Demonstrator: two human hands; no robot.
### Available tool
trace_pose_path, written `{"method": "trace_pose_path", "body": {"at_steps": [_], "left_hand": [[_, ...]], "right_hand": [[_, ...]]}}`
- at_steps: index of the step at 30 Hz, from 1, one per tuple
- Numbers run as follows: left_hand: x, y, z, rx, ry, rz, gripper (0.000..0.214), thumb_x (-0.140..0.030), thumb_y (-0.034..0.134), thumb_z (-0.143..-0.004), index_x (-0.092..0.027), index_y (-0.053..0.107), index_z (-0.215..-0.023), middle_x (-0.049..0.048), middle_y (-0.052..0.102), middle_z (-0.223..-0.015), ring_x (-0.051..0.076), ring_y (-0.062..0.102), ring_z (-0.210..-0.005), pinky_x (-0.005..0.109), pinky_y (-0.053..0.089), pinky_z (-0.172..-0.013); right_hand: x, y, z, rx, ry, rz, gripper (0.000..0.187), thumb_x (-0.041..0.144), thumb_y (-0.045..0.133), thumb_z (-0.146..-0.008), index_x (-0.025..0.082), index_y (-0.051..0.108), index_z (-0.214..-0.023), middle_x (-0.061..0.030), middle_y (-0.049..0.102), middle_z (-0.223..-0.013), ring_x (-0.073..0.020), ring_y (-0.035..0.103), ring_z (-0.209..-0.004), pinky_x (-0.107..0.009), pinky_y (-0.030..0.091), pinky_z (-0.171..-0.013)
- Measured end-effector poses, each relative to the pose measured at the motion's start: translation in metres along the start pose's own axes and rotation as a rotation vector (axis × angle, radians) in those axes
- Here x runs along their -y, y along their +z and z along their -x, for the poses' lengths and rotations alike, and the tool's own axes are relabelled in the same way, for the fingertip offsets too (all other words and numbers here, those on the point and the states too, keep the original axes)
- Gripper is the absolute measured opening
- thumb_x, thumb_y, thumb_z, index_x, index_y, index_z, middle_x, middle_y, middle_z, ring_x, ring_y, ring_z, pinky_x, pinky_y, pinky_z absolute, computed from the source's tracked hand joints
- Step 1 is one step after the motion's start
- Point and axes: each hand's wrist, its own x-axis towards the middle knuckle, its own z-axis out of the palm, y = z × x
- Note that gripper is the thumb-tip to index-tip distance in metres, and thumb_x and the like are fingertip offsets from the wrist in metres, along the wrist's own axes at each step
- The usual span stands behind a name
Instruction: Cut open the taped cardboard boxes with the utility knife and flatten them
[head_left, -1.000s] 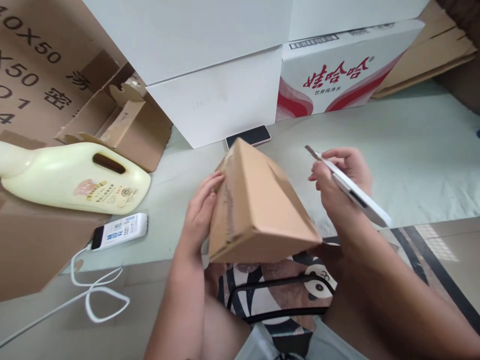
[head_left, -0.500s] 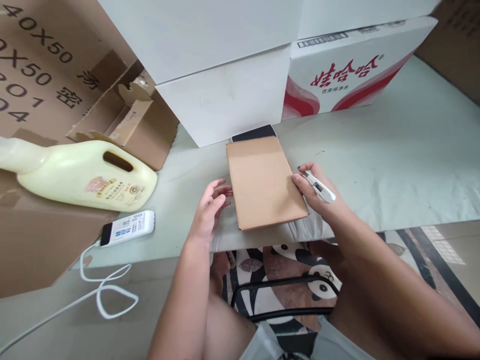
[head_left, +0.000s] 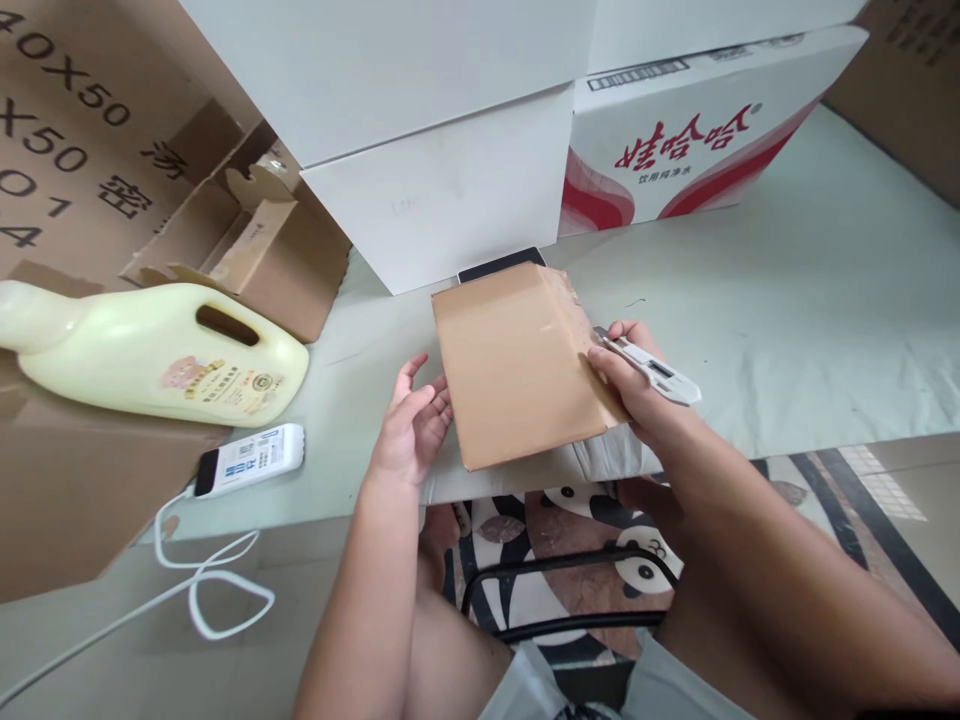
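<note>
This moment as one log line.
left hand: open, at left edge of cardboard box | right hand: gripping white cutter, at box's right | phone: partly hidden by box

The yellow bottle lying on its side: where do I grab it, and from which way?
By the moulded handle of the pale yellow plastic jug, probably from above. The jug lies flat with its handle slot facing up, so fingers can likely reach down through it and curl around the handle. The brown carton close behind may make that side tight.

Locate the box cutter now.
In the head view, right of centre: the box cutter is in the right hand, beside the right edge of the small brown box.
</note>
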Motion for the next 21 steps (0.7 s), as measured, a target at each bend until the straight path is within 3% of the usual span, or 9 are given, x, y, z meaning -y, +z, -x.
{"method": "trace_pose_path", "body": {"at_steps": [7, 11, 15, 21], "left_hand": [[-0.001, -0.004, 0.005, 0.032, 0.059, 0.043, 0.062, -0.034, 0.082, -0.065, -0.032, 0.053, -0.120, 0.0034, 0.070, -0.102, 0.023, 0.069, -0.099, 0.037, 0.055, -0.084], [0.001, -0.005, 0.002, 0.022, 0.075, 0.075, 0.064, -0.030, 0.085, -0.062, -0.031, 0.052, -0.117, 0.0001, 0.068, -0.097, 0.017, 0.067, -0.086, 0.028, 0.054, -0.072], [0.004, -0.002, 0.001, -0.034, 0.013, -0.069, 0.073, -0.034, 0.093, -0.058, -0.027, 0.052, -0.118, -0.0004, 0.069, -0.099, 0.012, 0.062, -0.069, 0.022, 0.047, -0.057], [0.002, 0.005, 0.009, -0.058, 0.007, -0.241, 0.068, -0.043, 0.093, -0.064, -0.025, 0.054, -0.117, 0.0045, 0.072, -0.108, 0.019, 0.070, -0.089, 0.025, 0.053, -0.068]], "right_hand": [[-0.008, -0.001, -0.002, 0.020, -0.020, 0.040, 0.038, 0.046, 0.072, -0.080, 0.029, 0.044, -0.099, 0.0063, 0.047, -0.074, -0.0147, 0.045, -0.065, -0.029, 0.035, -0.060], [-0.006, -0.001, -0.001, 0.029, -0.025, 0.111, 0.043, 0.048, 0.073, -0.077, 0.029, 0.042, -0.100, 0.0067, 0.045, -0.074, -0.0156, 0.043, -0.066, -0.029, 0.035, -0.061], [-0.001, 0.001, 0.001, 0.037, 0.012, 0.204, 0.043, 0.047, 0.072, -0.075, 0.029, 0.041, -0.100, 0.0067, 0.044, -0.071, -0.0168, 0.042, -0.066, -0.031, 0.034, -0.063], [0.005, 0.002, 0.004, 0.030, 0.006, 0.228, 0.042, 0.047, 0.070, -0.072, 0.028, 0.041, -0.097, 0.0066, 0.042, -0.069, -0.0175, 0.041, -0.066, -0.033, 0.034, -0.064]]}}
